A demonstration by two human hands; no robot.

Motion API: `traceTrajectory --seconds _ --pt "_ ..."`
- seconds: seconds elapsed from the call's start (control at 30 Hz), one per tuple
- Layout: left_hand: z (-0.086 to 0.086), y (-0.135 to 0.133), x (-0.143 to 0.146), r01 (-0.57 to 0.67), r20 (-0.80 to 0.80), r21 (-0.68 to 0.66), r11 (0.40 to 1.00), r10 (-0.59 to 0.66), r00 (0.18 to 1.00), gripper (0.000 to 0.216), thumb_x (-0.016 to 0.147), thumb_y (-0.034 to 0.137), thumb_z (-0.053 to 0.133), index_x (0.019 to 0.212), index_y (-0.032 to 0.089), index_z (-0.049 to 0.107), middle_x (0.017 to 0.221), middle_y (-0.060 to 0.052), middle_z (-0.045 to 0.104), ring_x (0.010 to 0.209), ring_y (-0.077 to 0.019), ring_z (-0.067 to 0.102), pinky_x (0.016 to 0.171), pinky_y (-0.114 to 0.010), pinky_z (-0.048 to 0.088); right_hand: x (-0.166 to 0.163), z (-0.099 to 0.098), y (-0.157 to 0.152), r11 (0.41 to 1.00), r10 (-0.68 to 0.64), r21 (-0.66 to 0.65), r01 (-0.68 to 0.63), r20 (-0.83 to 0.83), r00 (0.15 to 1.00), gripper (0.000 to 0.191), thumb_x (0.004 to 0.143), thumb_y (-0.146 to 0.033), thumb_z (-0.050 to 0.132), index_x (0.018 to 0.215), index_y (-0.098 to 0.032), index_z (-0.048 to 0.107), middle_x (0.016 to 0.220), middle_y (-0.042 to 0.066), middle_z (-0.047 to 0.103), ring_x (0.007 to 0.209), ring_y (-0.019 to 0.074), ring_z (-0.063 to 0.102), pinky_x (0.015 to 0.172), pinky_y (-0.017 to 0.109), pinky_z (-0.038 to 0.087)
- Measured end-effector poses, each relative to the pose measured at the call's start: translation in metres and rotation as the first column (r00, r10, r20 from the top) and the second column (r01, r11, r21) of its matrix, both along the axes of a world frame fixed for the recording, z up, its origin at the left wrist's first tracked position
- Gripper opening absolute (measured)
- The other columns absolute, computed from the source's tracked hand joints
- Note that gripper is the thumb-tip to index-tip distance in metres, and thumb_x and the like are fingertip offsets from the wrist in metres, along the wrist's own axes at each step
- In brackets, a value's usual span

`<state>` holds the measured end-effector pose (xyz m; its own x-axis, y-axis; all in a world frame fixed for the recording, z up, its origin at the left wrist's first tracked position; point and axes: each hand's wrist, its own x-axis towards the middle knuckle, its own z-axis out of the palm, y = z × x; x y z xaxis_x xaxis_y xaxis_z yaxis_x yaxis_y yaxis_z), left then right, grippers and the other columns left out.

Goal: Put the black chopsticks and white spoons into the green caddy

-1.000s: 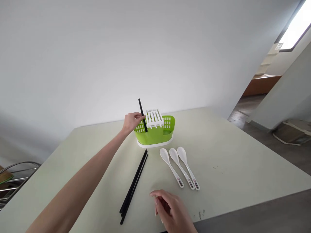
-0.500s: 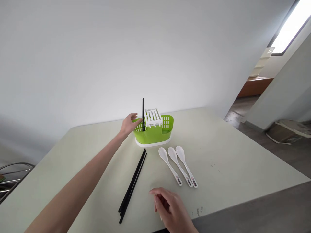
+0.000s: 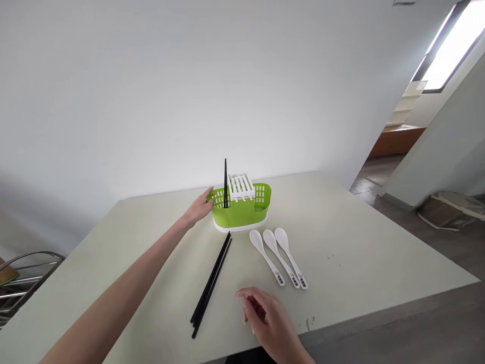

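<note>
My left hand (image 3: 200,206) is at the left end of a green cutlery basket (image 3: 238,217), its fingers apart by the rim and partly hidden there; nothing shows in its grasp. Black chopsticks (image 3: 225,184) stand upright in the basket's left compartment, clear of my fingers. My right hand (image 3: 267,318) is low over the table's front, fingers loosely curled and thumb near the index finger, holding nothing visible. To its upper left lie several loose black chopsticks (image 3: 212,283). Three white spoons (image 3: 272,256) lie side by side above and to the right of it, bowls toward the basket.
A white slatted rack (image 3: 241,187) sits across the middle of the basket. The pale table (image 3: 364,242) backs against a white wall (image 3: 227,91). A metal-framed rack (image 3: 30,278) stands beyond the left edge, and a box (image 3: 452,210) is on the floor at right.
My left hand has come away from the upright chopsticks and moved left to the basket's end. The chopsticks stay standing. My right hand is nearly unchanged; the view has shifted slightly.
</note>
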<state>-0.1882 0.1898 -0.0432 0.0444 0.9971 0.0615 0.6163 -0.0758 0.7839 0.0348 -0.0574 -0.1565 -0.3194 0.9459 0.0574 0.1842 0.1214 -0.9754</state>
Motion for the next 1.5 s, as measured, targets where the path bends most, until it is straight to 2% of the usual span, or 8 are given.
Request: traceTrajectory --seconds 0.17,0.33,0.5,0.63,0.93,1.23,1.4,1.5 --pt "0.005 -0.013 0.002 -0.024 0.044 0.003 1.000 0.024 0.999 0.072 0.089 0.052 0.069 0.154 0.026 0.050 0.159 -0.015 0.054 0.140 -0.0333 0.058 0.114 -0.046 0.049 0.001 0.004 -0.001 1.000 -0.011 0.005 0.011 0.001 1.000 0.050 0.109 -0.056 0.041 0.121 -0.019 0.072 0.075 0.002 0.065 0.060 0.0137 0.051 0.058 0.026 0.039" --pt "-0.016 -0.055 0.000 -0.226 0.091 0.301 0.926 0.208 0.974 0.055 0.101 0.052 0.051 0.142 0.016 0.051 0.146 -0.021 0.059 0.130 -0.0289 0.062 0.106 -0.044 0.052 0.002 0.002 -0.002 0.999 -0.022 0.024 0.022 -0.020 1.000 0.047 0.109 -0.052 0.042 0.122 -0.019 0.072 0.074 0.001 0.064 0.060 0.0132 0.050 0.059 0.026 0.040" --pt "-0.060 -0.121 -0.013 0.052 -0.206 0.267 0.962 0.004 0.979 0.034 0.097 0.050 0.055 0.111 0.020 0.063 0.115 -0.011 0.067 0.111 -0.0277 0.065 0.098 -0.047 0.054 0.002 -0.002 -0.002 0.999 -0.025 0.048 0.025 -0.005 1.000 0.041 0.109 -0.047 0.044 0.123 -0.020 0.072 0.074 0.000 0.064 0.061 0.0140 0.051 0.060 0.027 0.039" --pt "-0.073 -0.156 -0.020 0.142 -0.348 0.222 0.965 -0.058 0.936 0.032 0.095 0.054 0.058 0.102 0.023 0.064 0.105 -0.007 0.067 0.103 -0.0270 0.063 0.094 -0.045 0.053 0.003 0.000 -0.002 0.998 -0.029 0.058 0.028 0.013 1.000 0.037 0.109 -0.044 0.045 0.122 -0.022 0.072 0.074 0.000 0.064 0.063 0.0148 0.052 0.062 0.027 0.039" --pt "-0.075 -0.174 -0.026 0.174 -0.502 0.113 0.978 -0.095 0.860 0.040 0.098 0.061 0.049 0.092 0.023 0.063 0.095 -0.007 0.069 0.092 -0.0272 0.064 0.088 -0.045 0.048 0.005 0.000 -0.002 0.999 -0.020 0.042 0.020 0.015 1.000 0.036 0.109 -0.042 0.045 0.124 -0.022 0.071 0.076 0.000 0.065 0.063 0.0147 0.053 0.062 0.027 0.040" --pt "-0.048 -0.177 -0.036 0.124 -0.717 -0.010 0.992 -0.093 0.690 0.032 0.097 0.044 0.044 0.090 0.023 0.067 0.094 -0.009 0.076 0.087 -0.0303 0.072 0.092 -0.046 0.047 0.005 -0.003 -0.003 0.999 -0.023 0.040 0.022 0.020 1.000 0.036 0.110 -0.042 0.044 0.124 -0.022 0.071 0.075 0.000 0.064 0.062 0.0145 0.050 0.061 0.027 0.038" --pt "-0.037 -0.176 -0.036 0.061 -0.738 -0.089 0.994 -0.107 0.667 0.037 0.096 0.047 0.041 0.092 0.025 0.070 0.099 -0.008 0.078 0.092 -0.0316 0.072 0.081 -0.041 0.049 0.006 0.000 -0.004 0.999 -0.008 0.034 0.008 0.019 1.000 0.037 0.110 -0.044 0.043 0.124 -0.023 0.070 0.076 0.000 0.064 0.062 0.0145 0.051 0.060 0.027 0.038" --pt "-0.033 -0.176 -0.038 0.047 -0.700 -0.145 0.988 -0.136 0.701 0.037 0.095 0.051 0.043 0.091 0.025 0.070 0.101 -0.008 0.079 0.093 -0.0306 0.072 0.077 -0.039 0.049 0.007 0.001 -0.005 0.999 -0.008 0.038 0.008 0.014 1.000 0.036 0.110 -0.044 0.043 0.123 -0.024 0.070 0.076 -0.001 0.064 0.061 0.0141 0.052 0.059 0.026 0.038"
